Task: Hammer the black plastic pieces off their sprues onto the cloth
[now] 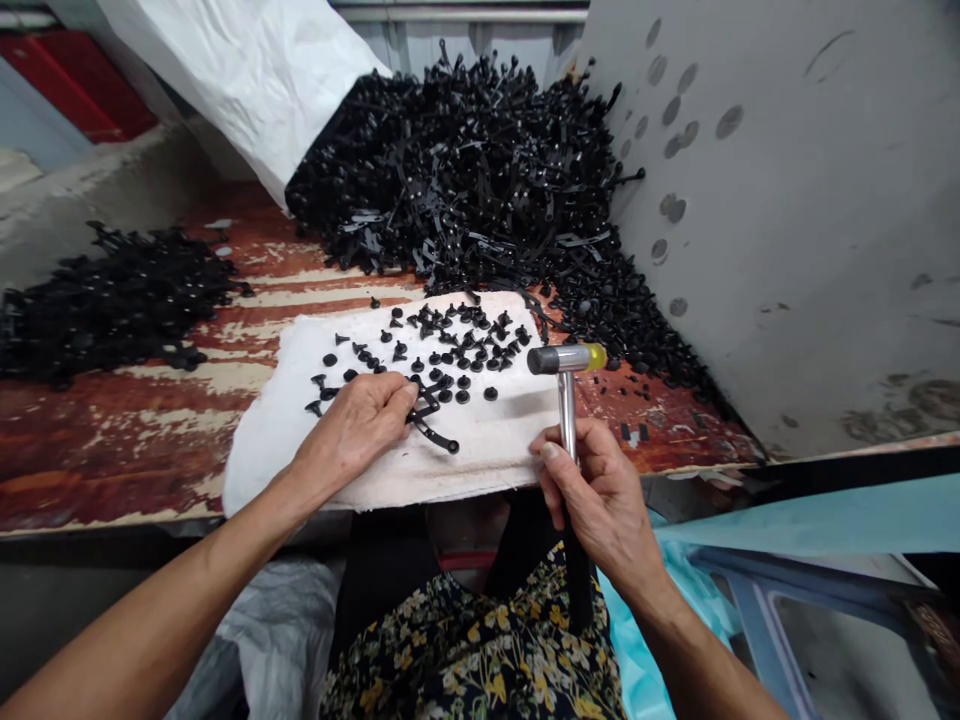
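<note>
My left hand (364, 415) is closed over the white cloth, thumb and fingers pinching a black linkage piece (435, 432) with flat, jointed arms. One arm of that piece curves out to the right and ends in a round tip. In my right hand (596, 480) is a small hammer (568, 400), held upright by its handle. Its head has a dark face on the left and a yellow face on the right. Several small black mushroom-shaped plugs (463, 382) lie scattered on the cloth (390, 480) just beyond my left hand.
A tall heap of black linkage parts (465, 170) spills from a white sack (247, 80) at the back. Another black pile (112, 300) sits at left on the worn red table (255, 270). A grey panel (787, 200) bounds the right side; a blue-grey stool (780, 610) stands below.
</note>
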A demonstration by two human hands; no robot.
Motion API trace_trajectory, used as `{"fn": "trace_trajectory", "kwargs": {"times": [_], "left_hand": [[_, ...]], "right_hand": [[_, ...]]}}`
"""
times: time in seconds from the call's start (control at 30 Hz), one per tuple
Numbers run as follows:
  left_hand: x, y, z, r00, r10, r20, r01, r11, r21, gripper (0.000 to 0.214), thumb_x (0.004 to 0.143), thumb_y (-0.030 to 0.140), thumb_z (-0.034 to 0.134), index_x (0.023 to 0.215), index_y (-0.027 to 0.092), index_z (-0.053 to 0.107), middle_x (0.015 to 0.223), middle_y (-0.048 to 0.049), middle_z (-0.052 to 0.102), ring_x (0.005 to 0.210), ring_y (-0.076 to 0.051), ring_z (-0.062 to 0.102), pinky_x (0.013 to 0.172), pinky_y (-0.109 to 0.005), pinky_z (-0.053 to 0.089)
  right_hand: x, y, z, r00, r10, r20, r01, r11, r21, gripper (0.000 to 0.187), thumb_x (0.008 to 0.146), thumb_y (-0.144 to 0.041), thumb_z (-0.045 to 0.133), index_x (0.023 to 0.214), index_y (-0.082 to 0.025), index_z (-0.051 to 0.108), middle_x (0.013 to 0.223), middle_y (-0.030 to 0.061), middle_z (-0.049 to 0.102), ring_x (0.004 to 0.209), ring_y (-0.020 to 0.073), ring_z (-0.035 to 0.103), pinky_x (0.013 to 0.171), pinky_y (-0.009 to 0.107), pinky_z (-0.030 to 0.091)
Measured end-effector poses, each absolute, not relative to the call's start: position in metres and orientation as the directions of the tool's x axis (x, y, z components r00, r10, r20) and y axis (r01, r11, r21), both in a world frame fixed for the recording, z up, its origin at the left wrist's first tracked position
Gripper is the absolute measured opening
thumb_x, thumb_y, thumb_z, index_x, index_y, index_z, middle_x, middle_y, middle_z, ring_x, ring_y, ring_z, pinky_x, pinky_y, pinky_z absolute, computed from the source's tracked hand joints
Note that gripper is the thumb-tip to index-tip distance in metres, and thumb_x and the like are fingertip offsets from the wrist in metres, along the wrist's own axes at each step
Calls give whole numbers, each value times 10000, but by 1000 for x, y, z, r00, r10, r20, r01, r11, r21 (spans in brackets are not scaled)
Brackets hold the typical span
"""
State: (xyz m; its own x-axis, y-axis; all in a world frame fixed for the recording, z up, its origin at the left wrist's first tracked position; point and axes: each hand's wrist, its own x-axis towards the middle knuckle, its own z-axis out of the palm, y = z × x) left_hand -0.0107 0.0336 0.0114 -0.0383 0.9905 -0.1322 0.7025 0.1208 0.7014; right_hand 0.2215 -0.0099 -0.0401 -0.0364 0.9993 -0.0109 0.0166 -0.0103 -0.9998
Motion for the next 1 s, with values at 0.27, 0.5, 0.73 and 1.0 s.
{"fn": "trace_trajectory", "kwargs": {"times": [0.27, 0.5, 0.73, 1.0], "left_hand": [[-6, 35, 17, -19, 996, -90, 770, 72, 634, 339, 810, 445, 402, 549, 230, 406, 482, 27, 428, 478, -133, 374, 530, -279, 271], [-5, 39, 30, 49, 998, -50, 845, -14, 535, 324, 796, 349, 424, 519, 235, 299, 491, 35, 317, 495, -132, 323, 557, -290, 232], [-7, 47, 34, 108, 991, -79, 842, -49, 536, 311, 765, 307, 431, 506, 233, 277, 492, 26, 319, 499, -137, 306, 554, -301, 216], [-13, 49, 30, 145, 987, -71, 828, -82, 555, 300, 759, 333, 433, 504, 237, 306, 489, 23, 339, 494, -146, 322, 549, -305, 221]], "right_hand": [[221, -10, -38, -34, 999, -5, 20, -4, -1000, 198, 918, -399, 587, 885, -216, 520, 525, -106, 484, 368, 55, 402, 350, 165, 325], [231, -7, -34, -213, 977, -31, 12, -29, -1000, 258, 949, -449, 540, 1088, -233, 508, 613, -84, 564, 377, 70, 458, 343, 172, 374], [234, -4, -15, -248, 946, 208, 379, 292, -878, 397, 980, -269, 488, 1366, -229, 571, 979, 75, 727, 873, 202, 714, 744, 327, 609], [226, 6, -6, -459, 742, 488, 516, 670, -534, 611, 937, -66, 415, 1524, -237, 419, 1119, 111, 723, 956, 231, 711, 864, 388, 605]]}}
